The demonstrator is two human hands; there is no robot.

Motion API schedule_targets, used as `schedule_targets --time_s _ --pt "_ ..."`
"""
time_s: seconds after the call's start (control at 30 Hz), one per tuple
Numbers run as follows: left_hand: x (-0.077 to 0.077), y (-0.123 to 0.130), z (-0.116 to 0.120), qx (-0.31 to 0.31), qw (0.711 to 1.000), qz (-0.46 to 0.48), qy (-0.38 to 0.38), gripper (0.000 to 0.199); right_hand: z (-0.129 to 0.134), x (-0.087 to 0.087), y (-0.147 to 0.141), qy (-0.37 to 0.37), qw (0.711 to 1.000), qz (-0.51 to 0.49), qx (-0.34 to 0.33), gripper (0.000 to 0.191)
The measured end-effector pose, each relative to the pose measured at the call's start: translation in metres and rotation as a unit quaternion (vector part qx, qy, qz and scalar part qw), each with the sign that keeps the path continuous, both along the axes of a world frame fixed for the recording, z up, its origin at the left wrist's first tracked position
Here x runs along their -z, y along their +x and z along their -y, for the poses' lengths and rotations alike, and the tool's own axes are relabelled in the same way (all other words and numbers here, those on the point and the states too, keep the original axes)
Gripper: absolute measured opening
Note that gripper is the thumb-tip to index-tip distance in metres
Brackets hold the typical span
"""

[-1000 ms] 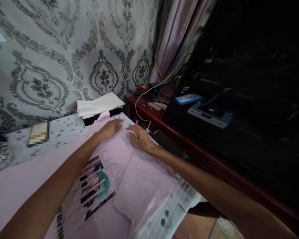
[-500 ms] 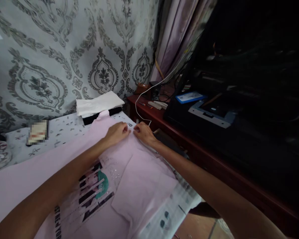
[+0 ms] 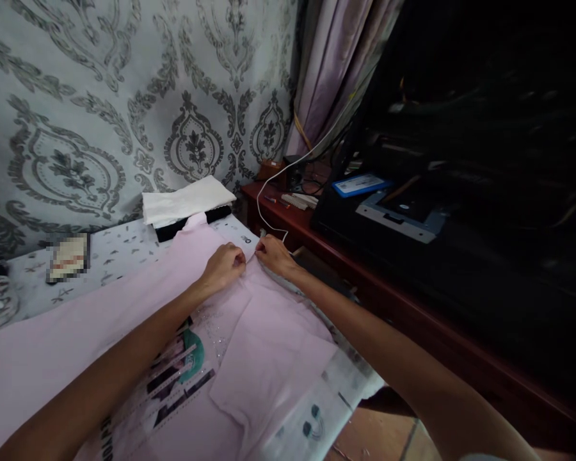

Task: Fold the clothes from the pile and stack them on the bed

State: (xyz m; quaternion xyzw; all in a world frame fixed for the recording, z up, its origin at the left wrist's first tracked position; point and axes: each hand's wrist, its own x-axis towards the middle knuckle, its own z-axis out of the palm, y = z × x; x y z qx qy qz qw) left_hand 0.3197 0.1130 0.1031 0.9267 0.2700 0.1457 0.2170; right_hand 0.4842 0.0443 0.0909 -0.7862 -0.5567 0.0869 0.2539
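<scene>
A pale pink T-shirt [image 3: 273,358] lies spread over a white patterned cloth [image 3: 120,246], one part folded back across its front print. My right hand [image 3: 274,256] pinches the shirt's far right edge between thumb and fingertips. Just left of it, my left hand [image 3: 223,266] rests on the shirt with its fingers curled and pressed together around a bit of the fabric. Part of the dark and teal print [image 3: 192,352] is covered by my left forearm.
Folded white cloth [image 3: 187,202] sits on black cloth [image 3: 173,230] against the patterned wall. A blurred-out item [image 3: 70,259] lies left. To the right stand a red-brown desk [image 3: 297,227], a white cable [image 3: 262,192] and a large dark casing [image 3: 461,288] bearing a blue-framed item [image 3: 360,184].
My left hand has drawn slightly back toward me, and a small crease shows between the hands. My right hand stays at the shirt's edge. The view has shifted a little.
</scene>
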Motion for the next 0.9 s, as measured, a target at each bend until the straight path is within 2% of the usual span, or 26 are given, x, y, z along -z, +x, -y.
schedule_targets --time_s 0.17,0.27,0.37,0.47,0.53,0.67,0.73,0.83,0.9 --pt "0.013 -0.002 -0.003 0.043 0.998 0.034 0.012 0.012 0.002 0.005 0.004 0.018 1.000 0.001 0.001 0.014" --pt "0.012 -0.004 -0.003 0.071 0.997 0.034 0.013 0.013 0.002 0.005 0.004 0.027 1.000 0.007 0.003 0.015" --pt "0.008 -0.005 -0.002 0.084 0.996 0.021 0.015 0.014 0.004 0.002 -0.003 0.051 0.998 0.019 0.008 0.025" --pt "0.005 -0.004 -0.003 0.071 0.997 -0.002 0.015 0.018 0.009 0.000 -0.016 0.082 0.994 0.041 -0.063 0.036" --pt "0.004 -0.004 -0.005 0.071 0.997 -0.015 0.018 0.023 0.015 0.000 -0.024 0.074 0.989 0.051 -0.120 0.037" --pt "0.007 -0.007 -0.020 0.084 0.995 -0.041 0.041 0.032 0.026 0.003 -0.031 0.037 0.988 0.074 -0.130 0.040" --pt "0.010 -0.012 -0.035 0.047 0.994 -0.066 0.071 0.037 0.028 0.005 -0.030 0.022 0.985 0.114 -0.126 0.039" --pt "0.013 -0.024 -0.063 -0.046 0.988 -0.098 0.115 0.040 0.029 0.008 -0.030 0.013 0.980 0.159 -0.121 0.031" --pt "0.012 -0.030 -0.081 -0.075 0.984 -0.100 0.130 0.039 0.029 0.008 -0.031 0.023 0.979 0.164 -0.122 0.027"
